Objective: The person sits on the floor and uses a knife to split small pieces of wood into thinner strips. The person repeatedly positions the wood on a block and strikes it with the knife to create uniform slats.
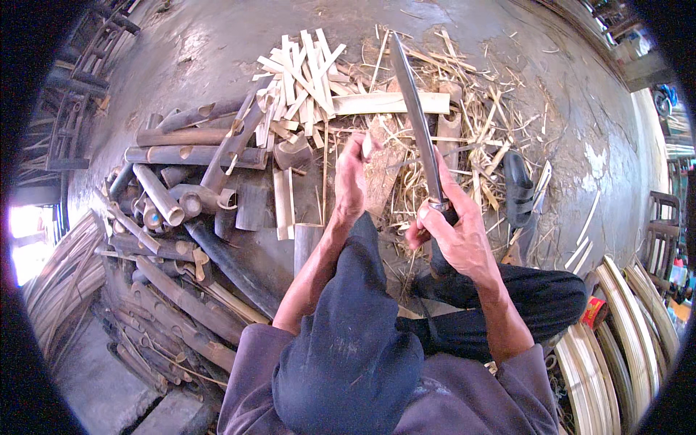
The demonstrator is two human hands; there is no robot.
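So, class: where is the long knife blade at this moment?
In the head view, the long knife blade rises right of centre from the right hand, which grips its handle, pointing over the pale split strips, beside the left hand.

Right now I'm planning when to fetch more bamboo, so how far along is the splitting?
Done: a pile of pale split strips lies ahead, with shavings strewn around. In hand: the left hand holds a small piece upright while the right hand grips a long blade. Left: many uncut bamboo tubes are heaped on the left, so plenty seems to remain.
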